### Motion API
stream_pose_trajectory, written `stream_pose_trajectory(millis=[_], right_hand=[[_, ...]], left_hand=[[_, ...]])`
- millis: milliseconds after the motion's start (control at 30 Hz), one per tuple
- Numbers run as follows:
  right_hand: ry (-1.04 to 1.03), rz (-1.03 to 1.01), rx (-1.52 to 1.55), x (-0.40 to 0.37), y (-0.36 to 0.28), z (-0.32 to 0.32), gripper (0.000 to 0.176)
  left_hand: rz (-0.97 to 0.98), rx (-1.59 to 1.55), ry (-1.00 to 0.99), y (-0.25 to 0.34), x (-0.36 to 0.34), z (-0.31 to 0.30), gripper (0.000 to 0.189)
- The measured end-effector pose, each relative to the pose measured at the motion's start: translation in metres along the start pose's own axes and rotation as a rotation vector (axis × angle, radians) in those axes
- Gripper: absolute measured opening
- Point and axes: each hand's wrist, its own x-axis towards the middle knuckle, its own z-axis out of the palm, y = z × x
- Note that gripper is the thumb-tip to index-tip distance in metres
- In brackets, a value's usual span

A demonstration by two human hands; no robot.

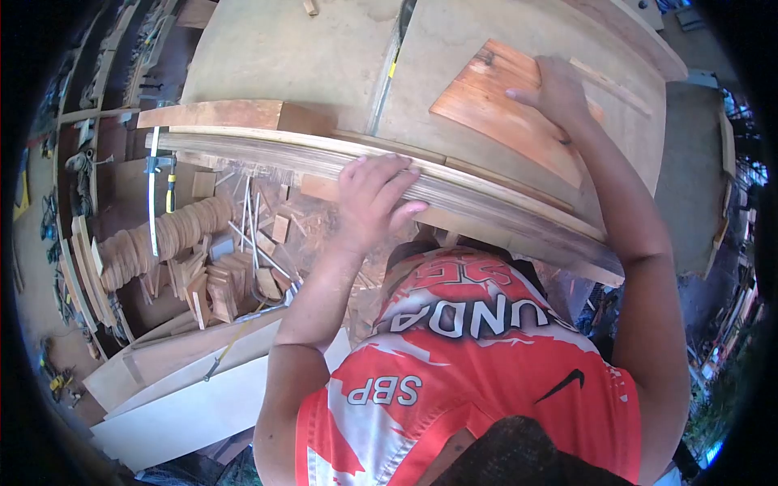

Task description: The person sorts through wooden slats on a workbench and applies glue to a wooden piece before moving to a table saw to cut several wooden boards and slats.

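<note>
A reddish-brown wooden board (496, 101) with slanted ends lies flat on the workbench top (300, 53). My right hand (561, 91) grips its far right edge, the thumb on its upper face and the fingers partly hidden beyond the edge. My left hand (374, 194) is on the bench's front edge, its fingers curled over the layered wood strips (486, 198) and its thumb lower on the side. A thin wood strip (609, 85) lies just beyond my right hand.
A bar clamp (154, 182) with a yellow-black handle hangs at the bench's left end, near a thick wooden block (219, 115). Below lie a row of curved wood pieces (162, 243), offcuts (219, 292) and a white panel (194, 397). Shelves (101, 81) stand left.
</note>
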Motion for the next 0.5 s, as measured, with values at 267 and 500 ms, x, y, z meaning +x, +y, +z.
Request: stream_pose_trajectory(millis=[267,500], right_hand=[[-0.021,-0.097,0.018,-0.015,-0.050,0.010,0.081],[-0.064,-0.085,0.136,-0.002,-0.038,0.022,0.087]], left_hand=[[0.001,-0.007,0.070,0.000,0.002,0.004,0.045],[0.076,-0.217,0.246,-0.014,-0.001,0.012,0.031]])
